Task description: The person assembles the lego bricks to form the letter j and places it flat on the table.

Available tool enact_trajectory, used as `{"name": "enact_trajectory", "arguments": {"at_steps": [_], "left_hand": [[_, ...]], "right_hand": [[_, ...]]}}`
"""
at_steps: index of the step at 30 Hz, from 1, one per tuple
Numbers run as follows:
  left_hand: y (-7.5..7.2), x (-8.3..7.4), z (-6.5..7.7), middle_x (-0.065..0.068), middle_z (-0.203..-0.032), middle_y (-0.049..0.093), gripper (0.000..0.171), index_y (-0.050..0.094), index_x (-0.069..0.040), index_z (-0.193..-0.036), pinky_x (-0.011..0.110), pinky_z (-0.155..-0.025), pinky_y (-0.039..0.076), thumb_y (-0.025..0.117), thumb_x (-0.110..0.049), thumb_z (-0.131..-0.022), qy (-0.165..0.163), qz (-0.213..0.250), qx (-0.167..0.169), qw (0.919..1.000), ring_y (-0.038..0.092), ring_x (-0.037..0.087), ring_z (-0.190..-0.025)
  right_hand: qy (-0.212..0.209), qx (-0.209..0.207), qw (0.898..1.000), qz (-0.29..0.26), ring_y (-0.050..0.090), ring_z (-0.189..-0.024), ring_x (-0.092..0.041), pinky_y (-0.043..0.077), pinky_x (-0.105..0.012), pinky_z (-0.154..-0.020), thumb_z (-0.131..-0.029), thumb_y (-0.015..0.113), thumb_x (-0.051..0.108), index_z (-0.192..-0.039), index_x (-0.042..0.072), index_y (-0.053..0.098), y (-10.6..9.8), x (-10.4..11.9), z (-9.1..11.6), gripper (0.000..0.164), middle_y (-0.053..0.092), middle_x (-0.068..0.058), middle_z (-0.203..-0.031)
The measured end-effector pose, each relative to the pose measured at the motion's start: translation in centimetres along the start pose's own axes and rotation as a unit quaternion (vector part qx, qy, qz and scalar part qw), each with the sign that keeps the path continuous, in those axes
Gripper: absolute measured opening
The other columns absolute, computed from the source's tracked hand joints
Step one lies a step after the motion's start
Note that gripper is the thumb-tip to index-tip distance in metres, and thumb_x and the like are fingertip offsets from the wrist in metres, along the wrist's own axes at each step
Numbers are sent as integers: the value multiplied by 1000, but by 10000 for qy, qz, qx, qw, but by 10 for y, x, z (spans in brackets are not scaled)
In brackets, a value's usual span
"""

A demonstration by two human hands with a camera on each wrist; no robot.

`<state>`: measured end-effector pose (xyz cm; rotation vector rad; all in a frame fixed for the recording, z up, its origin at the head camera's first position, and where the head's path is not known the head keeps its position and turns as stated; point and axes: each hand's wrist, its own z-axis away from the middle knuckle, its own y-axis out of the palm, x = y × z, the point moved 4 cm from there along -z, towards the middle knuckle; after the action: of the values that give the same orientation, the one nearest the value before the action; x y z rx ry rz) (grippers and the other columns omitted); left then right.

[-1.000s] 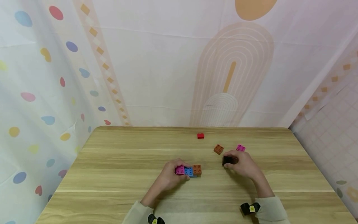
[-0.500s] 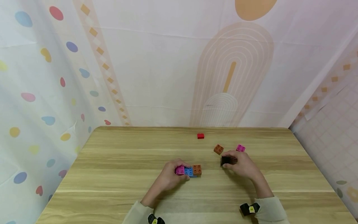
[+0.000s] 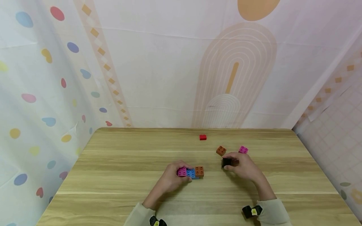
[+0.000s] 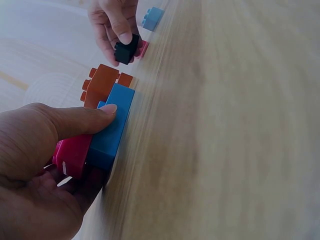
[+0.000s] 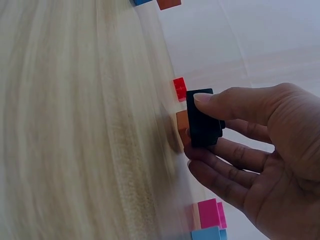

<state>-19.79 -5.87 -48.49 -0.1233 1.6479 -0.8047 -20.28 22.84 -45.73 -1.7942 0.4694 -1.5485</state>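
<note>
A joined row of pink, blue and orange bricks [image 3: 191, 172] lies on the wooden table [image 3: 118, 163] near the middle. My left hand [image 3: 172, 179] grips its pink and blue end; in the left wrist view my thumb lies on the blue brick [image 4: 112, 125]. My right hand [image 3: 244, 166] pinches a black brick [image 3: 227, 162] between thumb and fingers, to the right of the row, a little above the table. The right wrist view shows that black brick [image 5: 202, 122] held under my thumb.
Loose bricks lie beyond my right hand: an orange one [image 3: 221, 150], a pink one [image 3: 243, 149] and a small red one [image 3: 202, 137] near the far edge. Patterned curtains enclose the table on three sides.
My right hand with the black brick has shifted slightly left, toward the brick row. My left hand and the row have stayed in place.
</note>
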Motion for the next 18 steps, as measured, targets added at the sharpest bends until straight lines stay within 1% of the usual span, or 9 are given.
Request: {"name": "enact_trajectory", "arguments": {"at_steps": [5,11,18], "left_hand": [[0,0,0,4,-116,71,32,76,-16,-112,23,-80,49,85,-9,-83,-14,20,0,10000,60,17,-98],[1,1,-1,5,-116,72,32,76,-15,-113,23,-80,49,85,-8,-83,-1,26,0,10000,61,17,-98],[0,0,-1,6,-114,71,32,75,-13,-113,21,-77,48,84,-6,-83,-54,98,39,9999,60,17,-95]], "right_hand": [[16,14,10000,-62,67,-108,-28,59,-41,-89,-90,78,9,-123,5,71,1,1,0,34,71,-15,-122],[5,-10,9999,-112,67,-113,-32,58,-45,-94,-90,78,9,-123,5,71,2,6,0,35,69,-16,-126],[69,-33,9999,-89,66,-115,-33,57,-46,-97,-90,79,10,-124,7,70,6,9,-2,36,70,-13,-126]]}}
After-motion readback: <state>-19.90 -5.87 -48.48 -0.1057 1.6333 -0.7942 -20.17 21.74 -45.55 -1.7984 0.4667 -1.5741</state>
